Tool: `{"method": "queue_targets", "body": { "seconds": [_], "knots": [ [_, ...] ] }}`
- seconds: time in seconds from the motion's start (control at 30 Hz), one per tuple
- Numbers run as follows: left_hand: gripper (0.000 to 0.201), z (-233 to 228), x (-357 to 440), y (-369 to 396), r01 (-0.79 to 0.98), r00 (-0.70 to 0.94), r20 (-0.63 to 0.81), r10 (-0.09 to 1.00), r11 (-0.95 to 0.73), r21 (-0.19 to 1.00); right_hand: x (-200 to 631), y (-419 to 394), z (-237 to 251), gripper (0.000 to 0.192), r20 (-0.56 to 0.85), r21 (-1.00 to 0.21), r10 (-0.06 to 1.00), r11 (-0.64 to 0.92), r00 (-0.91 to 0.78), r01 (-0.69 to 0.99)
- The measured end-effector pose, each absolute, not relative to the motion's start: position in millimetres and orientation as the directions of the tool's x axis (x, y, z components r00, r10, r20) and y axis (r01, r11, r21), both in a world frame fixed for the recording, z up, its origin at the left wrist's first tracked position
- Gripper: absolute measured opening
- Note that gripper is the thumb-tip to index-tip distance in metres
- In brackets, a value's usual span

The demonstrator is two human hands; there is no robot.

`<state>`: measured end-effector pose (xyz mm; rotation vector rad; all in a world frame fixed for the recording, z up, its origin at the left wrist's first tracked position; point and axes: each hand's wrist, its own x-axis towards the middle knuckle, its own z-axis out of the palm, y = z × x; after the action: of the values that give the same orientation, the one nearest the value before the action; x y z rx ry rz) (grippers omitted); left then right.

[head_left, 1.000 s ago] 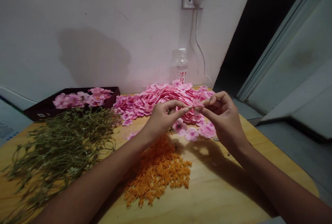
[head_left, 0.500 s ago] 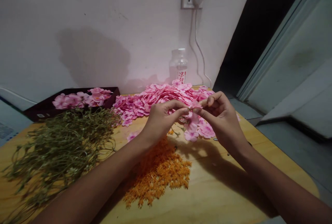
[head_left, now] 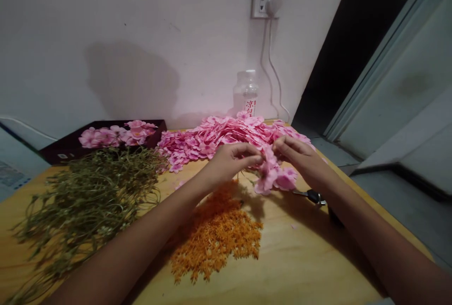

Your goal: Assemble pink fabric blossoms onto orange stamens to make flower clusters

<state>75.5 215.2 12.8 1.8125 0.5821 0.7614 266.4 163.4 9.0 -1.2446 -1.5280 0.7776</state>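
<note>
We see our two bare hands apart at the fingertips, with a soft pink, thin-petalled artificial blossom [head_left: 271, 158] between them, in front of the long heap of layered pink fabric-like petals [head_left: 229, 133]. A moment ago our fingertips nearly met at the blossom; now our right hand [head_left: 300, 156] has drawn off a little and its curled fingers have straightened forward, while our left hand [head_left: 231, 161] keeps its thumb and forefinger together at the blossom's near edge. We take this to mean that the left hand is the one steadying the piece in hand, and that the two-handed pinch has loosened. Our left grip is narrow and seems to hold the blossom; as for the right, its thumb is hidden, so we cannot tell whether it pinches a petal or nothing. Below, the blossom runs together with a loose pink blossom [head_left: 287, 179] lying on the pale yellow wooden table [head_left: 300, 267]. The shift of our right arm also bares more of a black-headed metal key [head_left: 312, 196] beside our wrist. A spread of small orange plastic-looking sprigs [head_left: 219, 239] lies nearer us, and a tangle of thin olive-green stems [head_left: 95, 196] lies to the left
</note>
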Motion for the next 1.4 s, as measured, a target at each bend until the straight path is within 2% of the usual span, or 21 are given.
{"method": "queue_targets", "body": {
  "seconds": [0.07,0.13,0.23,0.33,0.4,0.43,0.5,0.53,0.6,0.77,1.0,1.13,1.4],
  "knots": [
    [0.011,9,76,215,0.108,0.784,0.177,0.595,-0.411,0.905,277,167,7,0.018,0.186,-0.788,0.973,0.231,-0.137,0.571],
    [0.015,7,77,209,0.136,0.876,0.148,0.459,-0.529,0.837,279,167,3,0.013,0.063,-0.625,0.965,0.238,-0.256,0.743],
    [0.023,11,80,198,0.103,0.943,0.154,0.296,-0.696,0.710,273,164,-5,0.019,-0.044,-0.458,0.946,0.267,-0.322,0.848],
    [0.025,23,75,198,0.107,0.958,0.133,0.254,-0.749,0.654,265,162,-12,0.015,-0.053,-0.382,0.945,0.279,-0.322,0.881],
    [0.024,34,62,207,0.220,0.942,0.068,0.330,-0.754,0.619,263,162,-15,0.018,-0.054,-0.348,0.958,0.247,-0.283,0.904],
    [0.024,40,52,214,0.330,0.911,0.022,0.412,-0.760,0.560,263,163,-16,0.021,-0.054,-0.339,0.964,0.226,-0.259,0.913],
    [0.023,50,30,231,0.622,0.763,-0.039,0.645,-0.718,0.313,265,164,-16,0.021,-0.057,-0.366,0.973,0.188,-0.224,0.911],
    [0.023,54,19,240,0.757,0.651,-0.094,0.753,-0.636,0.149,265,164,-16,0.017,-0.060,-0.405,0.974,0.178,-0.220,0.897],
    [0.019,59,-2,256,0.900,0.386,-0.220,0.896,-0.418,-0.126,266,165,-13,0.012,-0.041,-0.495,0.975,0.170,-0.218,0.852],
    [0.017,49,-23,279,0.923,0.187,-0.352,0.917,-0.287,-0.257,267,167,-7,0.014,0.112,-0.593,0.979,0.204,-0.171,0.779],
    [0.025,19,-8,281,0.880,0.248,-0.304,0.920,-0.345,-0.326,271,167,-7,0.015,0.242,-0.659,0.963,0.253,-0.119,0.709],
    [0.029,15,-10,283,0.876,0.251,-0.303,0.919,-0.349,-0.332,271,169,-9,0.018,0.253,-0.698,0.964,0.243,-0.085,0.673],
    [0.026,29,-22,282,0.882,0.256,-0.336,0.906,-0.362,-0.303,268,168,-7,0.027,0.189,-0.815,0.981,0.186,-0.052,0.548]
  ]
}}
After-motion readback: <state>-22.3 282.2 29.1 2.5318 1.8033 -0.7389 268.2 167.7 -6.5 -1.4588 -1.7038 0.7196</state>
